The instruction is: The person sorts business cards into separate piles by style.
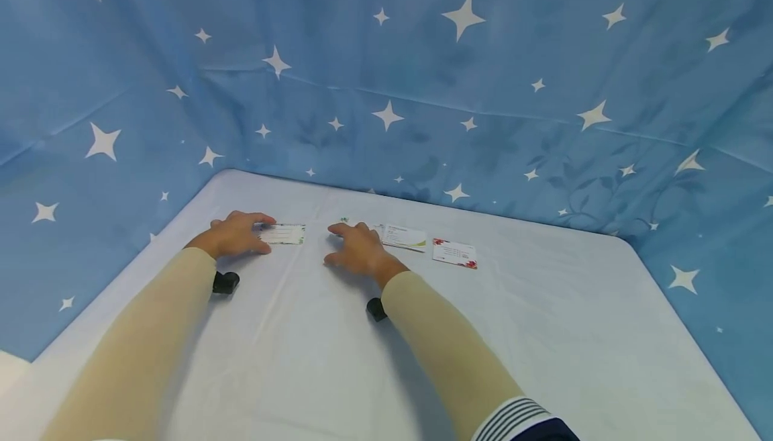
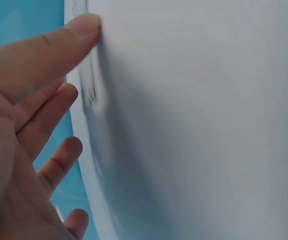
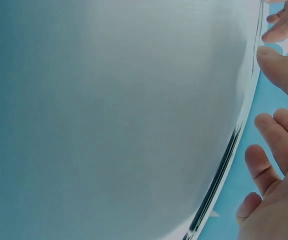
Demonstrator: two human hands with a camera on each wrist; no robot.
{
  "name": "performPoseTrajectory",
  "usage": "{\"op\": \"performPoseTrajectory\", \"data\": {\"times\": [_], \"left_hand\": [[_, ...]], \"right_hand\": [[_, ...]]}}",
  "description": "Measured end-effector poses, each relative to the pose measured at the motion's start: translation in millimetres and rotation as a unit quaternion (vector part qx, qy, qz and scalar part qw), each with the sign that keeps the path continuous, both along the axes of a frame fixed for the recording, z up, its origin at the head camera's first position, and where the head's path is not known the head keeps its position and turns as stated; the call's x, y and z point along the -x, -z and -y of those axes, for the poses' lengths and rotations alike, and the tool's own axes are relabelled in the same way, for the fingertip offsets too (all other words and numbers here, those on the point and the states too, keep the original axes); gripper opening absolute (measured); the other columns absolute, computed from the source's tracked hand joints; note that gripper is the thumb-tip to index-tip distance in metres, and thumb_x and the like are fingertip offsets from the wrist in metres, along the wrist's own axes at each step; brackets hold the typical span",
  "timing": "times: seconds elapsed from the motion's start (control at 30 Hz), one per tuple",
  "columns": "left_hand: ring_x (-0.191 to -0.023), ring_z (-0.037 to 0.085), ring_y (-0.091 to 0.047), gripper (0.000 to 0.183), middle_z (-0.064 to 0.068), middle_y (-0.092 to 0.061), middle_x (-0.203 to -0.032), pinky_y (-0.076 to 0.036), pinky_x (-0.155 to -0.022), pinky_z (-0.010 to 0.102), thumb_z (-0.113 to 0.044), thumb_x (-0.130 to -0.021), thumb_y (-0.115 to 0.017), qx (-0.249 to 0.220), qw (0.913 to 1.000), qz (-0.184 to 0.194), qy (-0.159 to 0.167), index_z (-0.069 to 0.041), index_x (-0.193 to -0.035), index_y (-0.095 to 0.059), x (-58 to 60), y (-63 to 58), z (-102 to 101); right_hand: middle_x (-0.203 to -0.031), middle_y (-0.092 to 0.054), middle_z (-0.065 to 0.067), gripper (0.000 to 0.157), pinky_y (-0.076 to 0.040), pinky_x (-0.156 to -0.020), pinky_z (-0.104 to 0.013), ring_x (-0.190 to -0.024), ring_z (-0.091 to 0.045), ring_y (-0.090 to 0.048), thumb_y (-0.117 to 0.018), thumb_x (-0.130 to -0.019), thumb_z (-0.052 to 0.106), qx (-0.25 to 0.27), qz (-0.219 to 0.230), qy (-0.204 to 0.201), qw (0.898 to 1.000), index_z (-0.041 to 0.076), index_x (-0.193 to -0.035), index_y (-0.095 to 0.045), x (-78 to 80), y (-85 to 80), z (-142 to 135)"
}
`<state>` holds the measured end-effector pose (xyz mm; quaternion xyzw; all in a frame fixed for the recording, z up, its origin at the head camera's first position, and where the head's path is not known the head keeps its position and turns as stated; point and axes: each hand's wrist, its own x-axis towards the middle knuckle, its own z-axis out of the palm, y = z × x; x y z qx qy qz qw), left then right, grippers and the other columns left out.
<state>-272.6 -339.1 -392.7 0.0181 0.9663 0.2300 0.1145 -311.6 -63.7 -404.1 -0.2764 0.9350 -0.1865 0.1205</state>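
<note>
My left hand (image 1: 237, 233) reaches over the left end of a white card (image 1: 286, 233) with printed lines and a leafy border. Its index finger and thumb lie spread at the card's two left corners. In the left wrist view the thumb (image 2: 84, 27) is straight beside the card's edge, apart from the other fingers. My right hand (image 1: 357, 251) hovers palm down with parted fingers and holds nothing. Beneath and behind it a card with green print (image 1: 344, 219) is mostly hidden. Just right of this hand is a white business card with a green-yellow curve (image 1: 406, 237).
A white card with red flowers (image 1: 455, 253) lies farthest right on the white-covered table (image 1: 543, 333). A blue curtain with white stars (image 1: 386, 78) hangs along the back and sides. Black wrist devices (image 1: 226, 283) sit under both wrists.
</note>
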Motion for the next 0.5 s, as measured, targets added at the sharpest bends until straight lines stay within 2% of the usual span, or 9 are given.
{"op": "performPoseTrajectory", "data": {"times": [0.23,0.33,0.5], "left_hand": [[-0.131,0.047,-0.038,0.053,0.027,-0.047,-0.144,-0.02,-0.095,0.069,-0.023,-0.091,-0.072,-0.021,0.9995,-0.022,0.005,-0.007,-0.139,-0.057,-0.7,3.3,3.4],[-0.127,0.044,-0.042,0.049,0.023,-0.053,-0.14,-0.021,-0.092,0.064,-0.02,-0.089,-0.074,-0.031,0.999,-0.032,0.01,-0.006,-0.134,-0.061,-0.6,4.4,-3.6],[-0.125,0.04,-0.042,0.048,0.016,-0.058,-0.134,-0.023,-0.092,0.06,-0.025,-0.087,-0.078,-0.031,0.9987,-0.031,0.028,-0.01,-0.131,-0.065,0.7,6.7,-23.5]], "right_hand": [[-0.141,-0.054,0.003,0.066,-0.035,-0.103,-0.042,-0.128,-0.023,-0.041,-0.072,-0.092,0.043,-0.003,0.004,0.012,1.0,0.029,-0.151,-0.046,-3.5,-4.2,5.4],[-0.143,-0.053,0.002,0.067,-0.035,-0.103,-0.044,-0.128,-0.026,-0.041,-0.072,-0.091,0.044,-0.015,0.003,0.007,1.0,0.029,-0.151,-0.046,-4.3,-3.0,7.1],[-0.14,-0.054,-0.001,0.067,-0.036,-0.102,-0.044,-0.125,-0.027,-0.043,-0.073,-0.09,0.046,-0.032,-0.001,-0.001,0.999,0.03,-0.15,-0.048,-5.4,-0.8,10.6]]}}
